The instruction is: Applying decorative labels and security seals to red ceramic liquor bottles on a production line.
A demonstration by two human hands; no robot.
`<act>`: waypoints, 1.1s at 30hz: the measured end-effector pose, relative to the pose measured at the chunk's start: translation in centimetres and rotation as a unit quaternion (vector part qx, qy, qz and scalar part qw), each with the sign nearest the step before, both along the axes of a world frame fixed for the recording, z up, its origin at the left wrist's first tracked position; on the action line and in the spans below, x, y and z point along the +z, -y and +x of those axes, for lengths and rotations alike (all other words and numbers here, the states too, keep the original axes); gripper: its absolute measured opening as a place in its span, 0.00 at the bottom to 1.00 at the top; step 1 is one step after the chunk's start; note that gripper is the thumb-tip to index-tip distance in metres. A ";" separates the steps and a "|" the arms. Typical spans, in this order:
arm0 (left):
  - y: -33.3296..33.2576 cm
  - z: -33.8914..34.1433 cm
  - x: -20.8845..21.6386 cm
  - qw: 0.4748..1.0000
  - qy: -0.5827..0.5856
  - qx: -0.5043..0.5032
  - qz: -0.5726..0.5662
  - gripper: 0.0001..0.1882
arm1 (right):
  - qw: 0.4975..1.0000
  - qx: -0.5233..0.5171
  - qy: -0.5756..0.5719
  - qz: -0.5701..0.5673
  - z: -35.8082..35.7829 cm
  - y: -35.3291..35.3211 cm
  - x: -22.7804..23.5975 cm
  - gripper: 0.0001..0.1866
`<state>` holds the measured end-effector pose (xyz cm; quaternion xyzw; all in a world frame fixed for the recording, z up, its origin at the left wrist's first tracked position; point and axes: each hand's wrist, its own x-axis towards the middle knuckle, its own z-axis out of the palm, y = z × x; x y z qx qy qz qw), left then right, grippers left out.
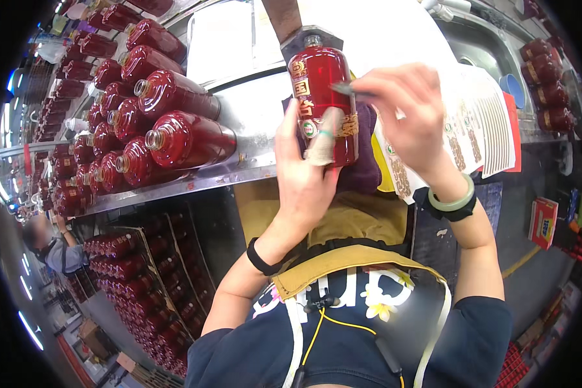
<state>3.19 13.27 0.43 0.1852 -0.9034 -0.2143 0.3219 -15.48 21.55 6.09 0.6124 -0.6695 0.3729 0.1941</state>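
Observation:
A red glass bottle with gold and white decals down its side lies on a dark purple cloth, its neck pointing away from me. My left hand grips the bottle's lower half; the thumb, wrapped in a pale cover, presses on its upper side. Above the bottle's right side is my right hand, blurred by motion, its fingers pinched around a small dark flat tool. The tool's tip is at the glass, but whether it touches is unclear. Sheets of gold-patterned decals lie right of the cloth.
Several red bottles stand close together along the metal bench at left. A sink with a blue cup is at far right. Racks of bottles fill the lower left, where another person stands farther off.

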 end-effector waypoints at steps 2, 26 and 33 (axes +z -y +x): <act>0.2 0.5 -0.8 0.993 -0.070 0.034 0.088 0.49 | 0.998 0.062 0.000 0.014 2.0 -0.5 -2.4 0.10; -0.2 -0.4 -0.1 0.993 0.064 0.013 -0.097 0.38 | 0.981 -0.031 0.179 -0.066 -0.3 -1.0 1.6 0.11; 0.1 0.2 -0.2 0.993 -0.034 0.027 0.113 0.50 | 1.000 0.021 0.012 -0.004 1.6 -0.5 -3.1 0.12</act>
